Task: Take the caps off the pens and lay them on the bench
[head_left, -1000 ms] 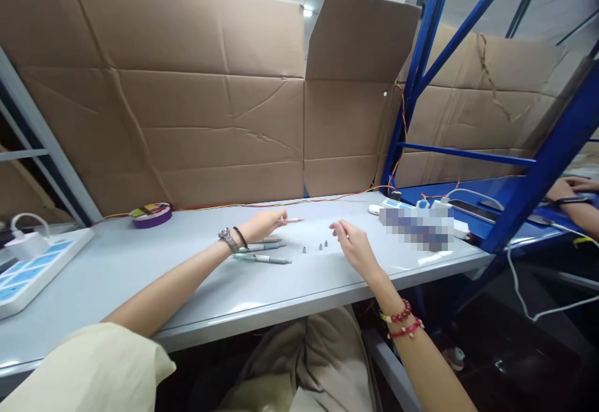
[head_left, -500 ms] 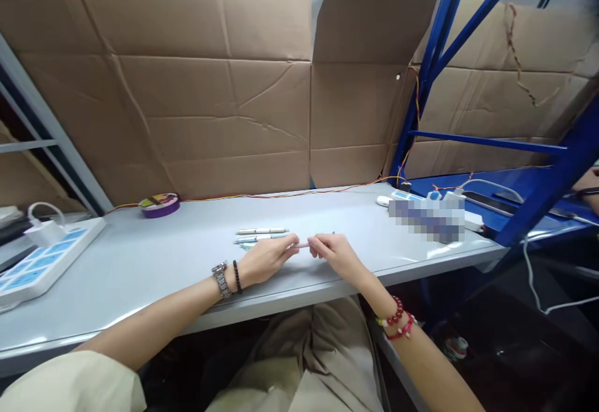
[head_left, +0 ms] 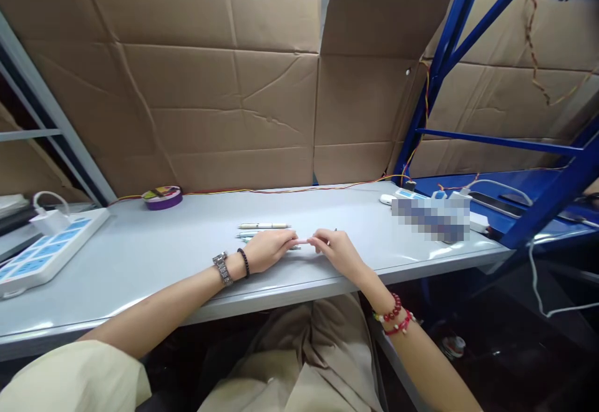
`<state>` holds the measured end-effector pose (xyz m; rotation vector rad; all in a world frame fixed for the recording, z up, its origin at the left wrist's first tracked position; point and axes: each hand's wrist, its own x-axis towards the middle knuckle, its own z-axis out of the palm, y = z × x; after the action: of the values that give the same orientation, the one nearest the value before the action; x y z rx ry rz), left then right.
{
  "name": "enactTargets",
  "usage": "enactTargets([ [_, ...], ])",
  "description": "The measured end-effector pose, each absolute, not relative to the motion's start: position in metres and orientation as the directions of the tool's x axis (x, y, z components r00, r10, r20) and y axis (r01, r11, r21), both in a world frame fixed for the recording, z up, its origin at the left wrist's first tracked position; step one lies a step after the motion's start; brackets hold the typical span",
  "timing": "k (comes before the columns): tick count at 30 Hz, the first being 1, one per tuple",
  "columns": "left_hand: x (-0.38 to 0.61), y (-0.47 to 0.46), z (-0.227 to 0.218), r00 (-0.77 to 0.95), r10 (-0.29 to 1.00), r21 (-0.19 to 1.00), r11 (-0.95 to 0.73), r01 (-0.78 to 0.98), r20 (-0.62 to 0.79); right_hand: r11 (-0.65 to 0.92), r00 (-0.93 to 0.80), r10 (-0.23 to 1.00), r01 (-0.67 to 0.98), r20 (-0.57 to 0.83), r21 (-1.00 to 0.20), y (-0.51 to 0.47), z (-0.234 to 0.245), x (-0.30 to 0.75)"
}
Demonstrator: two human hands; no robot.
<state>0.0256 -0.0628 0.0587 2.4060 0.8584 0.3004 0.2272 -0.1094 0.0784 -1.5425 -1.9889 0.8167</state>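
A slim pink pen (head_left: 302, 241) spans the small gap between my two hands, just above the table's front part. The fingers of my left hand (head_left: 270, 249) are closed on its left end. My right hand (head_left: 337, 252) pinches the other end between thumb and fingers, and a small dark tip shows above the knuckles. Behind my left hand lies a white pen (head_left: 264, 226). Close to it are light-blue pens (head_left: 247, 235), partly covered by that hand.
A purple roll of tape (head_left: 162, 198) lies at the back left. White power strips (head_left: 51, 256) stand on the left, with another at the right beside a blurred patch. Cardboard (head_left: 224, 100) walls the back of the white table (head_left: 196, 215). A blue metal frame (head_left: 433, 87) rises at right.
The camera view has shifted slightly. Both hands keep hold of the pink pen, with only slight finger movement. My left hand covers a bit more of the light-blue pens.
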Motion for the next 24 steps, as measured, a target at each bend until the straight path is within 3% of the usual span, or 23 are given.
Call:
enactTargets([
  [10,0.0257,-0.063,0.0564,0.771,0.637,0.588,-0.627,0.511,0.009,0.14,-0.206,0.979,0.627,0.011,-0.766,-0.1101,0.0793,0.2248],
  [20,0.0255,-0.0652,0.0623,0.773,0.634,0.64,-0.608,0.469,0.035,0.2,-0.202,0.974,0.527,0.107,-0.826,-0.109,0.0788,0.2253],
  [24,0.0251,-0.0657,0.0612,0.774,0.632,0.607,-0.63,0.484,0.04,0.142,-0.194,0.98,0.529,0.044,-0.836,-0.1098,0.0778,0.2247],
])
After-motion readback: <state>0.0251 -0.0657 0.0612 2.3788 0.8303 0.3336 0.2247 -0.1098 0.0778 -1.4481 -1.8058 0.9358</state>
